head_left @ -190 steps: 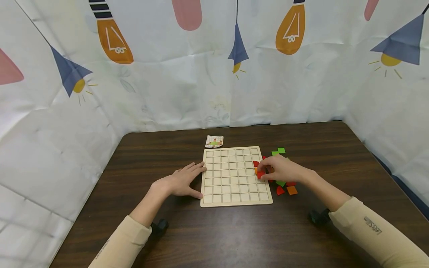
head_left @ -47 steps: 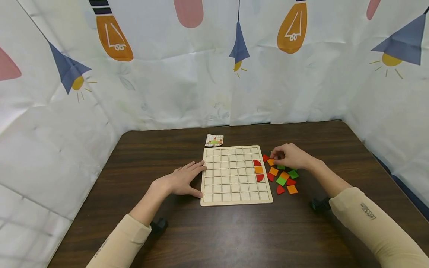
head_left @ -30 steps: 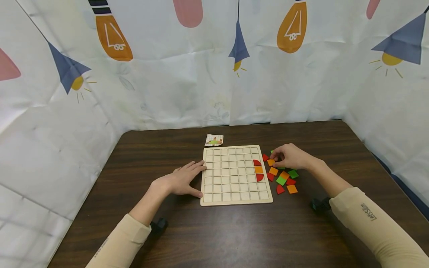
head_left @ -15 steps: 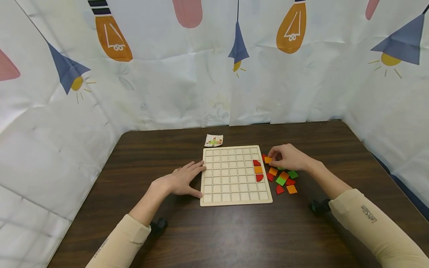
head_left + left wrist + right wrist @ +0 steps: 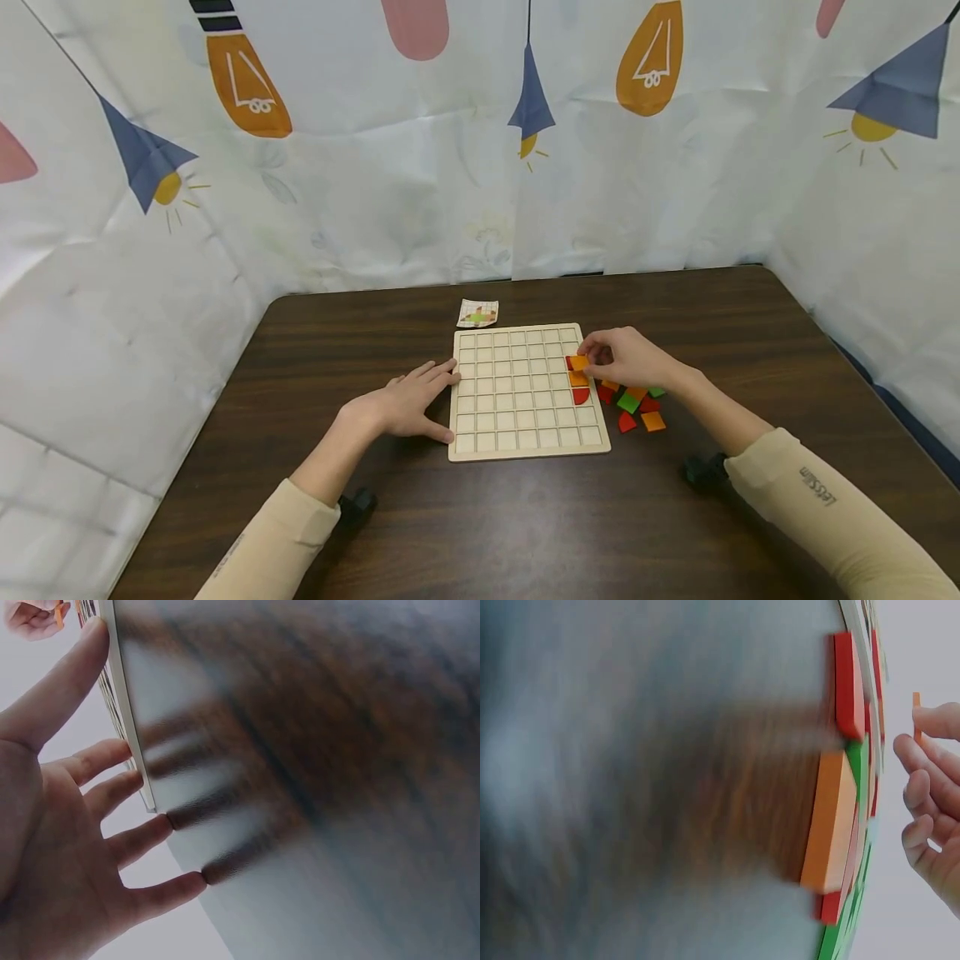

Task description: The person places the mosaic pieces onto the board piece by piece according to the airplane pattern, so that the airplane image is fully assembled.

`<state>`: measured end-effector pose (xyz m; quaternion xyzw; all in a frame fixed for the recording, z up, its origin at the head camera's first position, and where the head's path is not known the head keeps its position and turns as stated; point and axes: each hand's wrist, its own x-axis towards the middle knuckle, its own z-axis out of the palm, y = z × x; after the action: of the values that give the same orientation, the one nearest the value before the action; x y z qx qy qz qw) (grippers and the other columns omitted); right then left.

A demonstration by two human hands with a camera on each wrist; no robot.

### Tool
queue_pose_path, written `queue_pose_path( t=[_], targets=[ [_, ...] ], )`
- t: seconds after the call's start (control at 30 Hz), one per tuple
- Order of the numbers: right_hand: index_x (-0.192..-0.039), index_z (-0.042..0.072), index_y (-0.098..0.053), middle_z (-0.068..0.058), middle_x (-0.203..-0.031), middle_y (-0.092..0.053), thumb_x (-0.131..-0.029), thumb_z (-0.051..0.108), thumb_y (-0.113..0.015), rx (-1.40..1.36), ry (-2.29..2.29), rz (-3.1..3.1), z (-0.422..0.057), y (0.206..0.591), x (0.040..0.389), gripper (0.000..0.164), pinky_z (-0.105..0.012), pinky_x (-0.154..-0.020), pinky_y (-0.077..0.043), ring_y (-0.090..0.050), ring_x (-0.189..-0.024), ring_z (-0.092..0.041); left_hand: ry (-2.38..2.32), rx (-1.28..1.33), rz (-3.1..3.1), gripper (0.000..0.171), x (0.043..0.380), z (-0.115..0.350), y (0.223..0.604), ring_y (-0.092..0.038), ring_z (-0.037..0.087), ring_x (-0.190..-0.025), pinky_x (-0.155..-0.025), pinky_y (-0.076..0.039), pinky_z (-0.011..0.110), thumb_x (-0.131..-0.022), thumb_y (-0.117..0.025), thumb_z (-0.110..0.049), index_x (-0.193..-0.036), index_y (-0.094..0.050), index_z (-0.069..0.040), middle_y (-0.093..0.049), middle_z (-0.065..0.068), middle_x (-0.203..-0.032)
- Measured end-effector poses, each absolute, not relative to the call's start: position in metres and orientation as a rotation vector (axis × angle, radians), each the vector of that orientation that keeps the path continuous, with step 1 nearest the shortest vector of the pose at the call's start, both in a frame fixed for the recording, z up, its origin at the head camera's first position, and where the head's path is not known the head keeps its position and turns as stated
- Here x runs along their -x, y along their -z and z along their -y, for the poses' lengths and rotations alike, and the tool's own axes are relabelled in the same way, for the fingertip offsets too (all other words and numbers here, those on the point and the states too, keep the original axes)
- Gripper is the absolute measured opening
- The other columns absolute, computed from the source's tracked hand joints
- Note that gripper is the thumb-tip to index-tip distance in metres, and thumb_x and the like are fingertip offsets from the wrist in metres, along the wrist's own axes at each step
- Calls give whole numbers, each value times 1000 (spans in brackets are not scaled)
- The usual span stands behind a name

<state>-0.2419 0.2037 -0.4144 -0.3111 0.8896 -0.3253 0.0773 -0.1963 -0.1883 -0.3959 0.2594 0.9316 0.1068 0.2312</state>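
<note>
My right hand (image 5: 630, 357) pinches an orange square tile (image 5: 579, 363) between thumb and fingers, above the right side of the pale wooden grid board (image 5: 517, 457). In the right wrist view the same orange tile (image 5: 916, 712) stands edge-on in the fingertips. Below it on the board lie another orange tile (image 5: 578, 379) and a red rounded tile (image 5: 581, 397); a second red tile (image 5: 569, 364) is partly covered by the held one. My left hand (image 5: 405, 406) is spread at the board's left edge, fingertips and thumb touching it.
Loose red, green and orange tiles lie right of the board, among them an orange square (image 5: 653, 422) and a green tile (image 5: 628, 402); my right hand hides some. A small printed card (image 5: 477, 313) lies behind the board on the dark wooden table (image 5: 517, 525).
My right hand has picked an orange tile out of the loose pile and carried it left over the board. Earlier it let go of a red tile there. The left hand has stayed put.
</note>
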Motion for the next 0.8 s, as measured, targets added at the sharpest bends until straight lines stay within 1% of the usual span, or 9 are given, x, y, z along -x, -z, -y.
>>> queue_pose_path(
  t=[0.17,0.37,0.53,0.8],
  targets=[
    [-112,3,-70,4,-87,-65,-94,12,-76,865,1004,-2633,-194,413,235,21,-31,-69,-52,-59,-76,-15,-298,-708,-2562,95,197,188,396,-8,36,-156,-113,-19,72,-87,-79,-52,-161,-34,-12,-9,8,-172],
    [-109,3,-72,5,-84,-64,-93,15,-79,907,999,-2625,-185,416,232,20,-30,-70,-52,-58,-75,-12,-299,-701,-2560,95,196,188,396,-7,35,-156,-114,-19,72,-88,-79,-52,-162,-34,-13,-9,7,-172],
    [-105,5,-72,7,-81,-63,-92,15,-80,917,965,-2640,-179,416,232,19,-29,-67,-51,-57,-72,-11,-296,-703,-2562,95,196,188,397,-8,36,-156,-113,-20,71,-87,-79,-52,-161,-34,-13,-9,6,-172],
    [-102,4,-72,8,-77,-63,-91,13,-80,923,943,-2637,-173,417,232,17,-30,-71,-53,-58,-70,-10,-294,-697,-2557,95,197,188,397,-7,35,-156,-114,-19,71,-87,-80,-52,-161,-34,-14,-8,5,-172]
  ],
)
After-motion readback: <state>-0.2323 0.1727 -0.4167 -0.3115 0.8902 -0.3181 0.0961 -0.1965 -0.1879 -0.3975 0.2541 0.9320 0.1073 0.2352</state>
